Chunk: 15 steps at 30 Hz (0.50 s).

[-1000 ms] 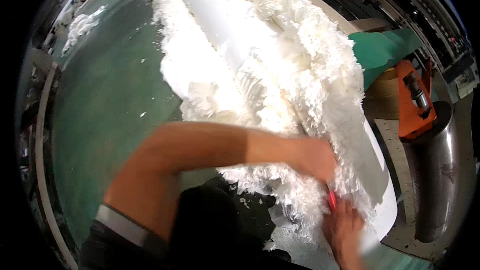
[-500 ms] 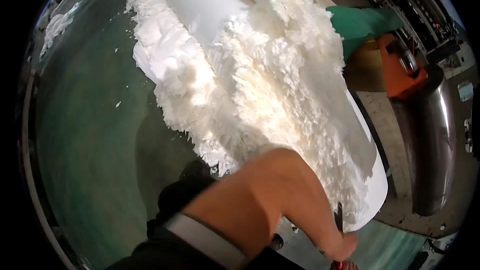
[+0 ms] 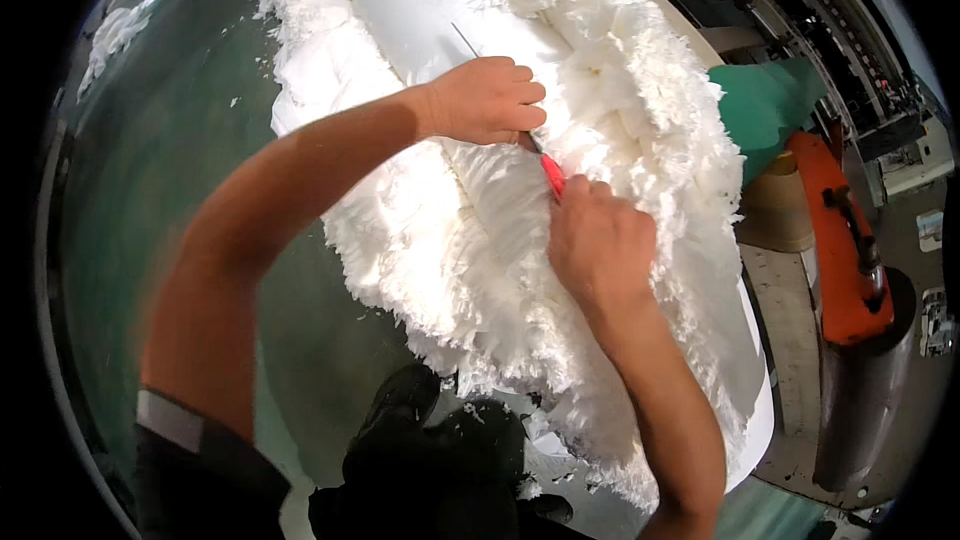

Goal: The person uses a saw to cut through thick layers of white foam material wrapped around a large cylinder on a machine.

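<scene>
Head view: red-handled blade [image 3: 553,178] spans both hands [image 3: 488,100] [image 3: 603,243], over white shreds [image 3: 505,270].

The torn material [image 3: 400,250] was white with creamy tints. The tool handle [image 3: 552,176] was red. The floor [image 3: 165,170] was green, the bracket [image 3: 840,275] orange, the sleeve [image 3: 205,475] black with a grey band [image 3: 172,421].

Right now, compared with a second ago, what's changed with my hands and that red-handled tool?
Your left hand and right hand have moved away from you and leftward, up over the white shaggy pile, bringing the red-handled tool along. No letting go shows. The pile, green sheet and orange bracket look unmoved.
</scene>
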Available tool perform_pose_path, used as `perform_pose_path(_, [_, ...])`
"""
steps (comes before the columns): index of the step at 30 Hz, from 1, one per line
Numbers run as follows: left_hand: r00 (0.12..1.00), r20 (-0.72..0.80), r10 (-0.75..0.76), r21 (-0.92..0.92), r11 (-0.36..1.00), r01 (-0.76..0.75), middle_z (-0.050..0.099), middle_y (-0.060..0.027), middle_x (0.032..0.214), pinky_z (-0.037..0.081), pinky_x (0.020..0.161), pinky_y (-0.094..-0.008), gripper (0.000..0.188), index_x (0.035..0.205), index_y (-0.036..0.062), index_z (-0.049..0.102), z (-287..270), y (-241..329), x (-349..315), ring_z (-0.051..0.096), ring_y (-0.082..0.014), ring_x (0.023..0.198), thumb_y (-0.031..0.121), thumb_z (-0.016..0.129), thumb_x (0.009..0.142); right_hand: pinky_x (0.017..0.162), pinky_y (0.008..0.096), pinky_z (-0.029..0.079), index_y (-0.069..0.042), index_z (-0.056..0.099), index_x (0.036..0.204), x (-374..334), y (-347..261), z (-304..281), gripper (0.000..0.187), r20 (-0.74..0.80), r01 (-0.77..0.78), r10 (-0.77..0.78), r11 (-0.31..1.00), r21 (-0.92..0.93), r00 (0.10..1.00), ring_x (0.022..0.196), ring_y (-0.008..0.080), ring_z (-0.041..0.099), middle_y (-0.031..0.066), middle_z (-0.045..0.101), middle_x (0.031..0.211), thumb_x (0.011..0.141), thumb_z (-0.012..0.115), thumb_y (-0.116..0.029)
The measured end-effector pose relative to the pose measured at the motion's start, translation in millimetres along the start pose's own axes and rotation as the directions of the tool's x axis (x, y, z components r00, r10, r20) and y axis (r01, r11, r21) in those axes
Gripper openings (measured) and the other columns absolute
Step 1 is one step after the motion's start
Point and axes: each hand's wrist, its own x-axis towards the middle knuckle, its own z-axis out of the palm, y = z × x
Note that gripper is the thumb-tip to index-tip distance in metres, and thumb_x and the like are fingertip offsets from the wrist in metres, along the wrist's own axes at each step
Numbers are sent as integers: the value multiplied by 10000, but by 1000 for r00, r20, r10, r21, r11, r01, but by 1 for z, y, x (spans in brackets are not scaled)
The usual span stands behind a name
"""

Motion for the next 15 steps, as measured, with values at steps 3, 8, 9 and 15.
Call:
perform_pose_path(3, [976, -215, 36, -139, 988, -67, 477, -22, 750, 431, 637, -353, 154, 748, 150, 532, 20, 27, 12, 531, -240, 740, 181, 668, 683, 550, 432, 515, -85, 543, 828, -31, 20, -1, 148, -26, 46, -45, 999, 18, 999, 616, 292, 649, 115, 610, 717, 875, 622, -202])
perform_pose_path(8, [980, -156, 123, -233, 960, -158, 505, -49, 658, 464, 532, -394, 107, 715, 146, 539, 32, 104, 55, 561, -255, 634, 182, 637, 738, 562, 429, 526, -83, 548, 808, -112, 48, -42, 172, 212, -27, 35, 999, -43, 977, 619, 319, 649, 125, 620, 723, 882, 631, -214])
perform_pose_path(9, [980, -141, 138, -267, 948, -171, 502, -42, 635, 463, 512, -386, 112, 710, 150, 534, 25, 126, 68, 563, -245, 617, 194, 622, 765, 572, 435, 528, -77, 551, 810, -133, 59, -52, 171, 242, -67, 70, 998, -20, 968, 626, 328, 649, 129, 620, 724, 877, 636, -210])
perform_pose_path(15, [896, -421, 139, -410, 852, -325, 528, 13, 656, 481, 584, -357, 136, 669, 160, 536, 34, 277, 125, 585, -206, 670, 233, 631, 733, 550, 461, 479, -52, 572, 844, -278, 98, -89, 171, 378, -186, 191, 981, -49, 906, 642, 358, 622, 152, 619, 769, 844, 660, -200])
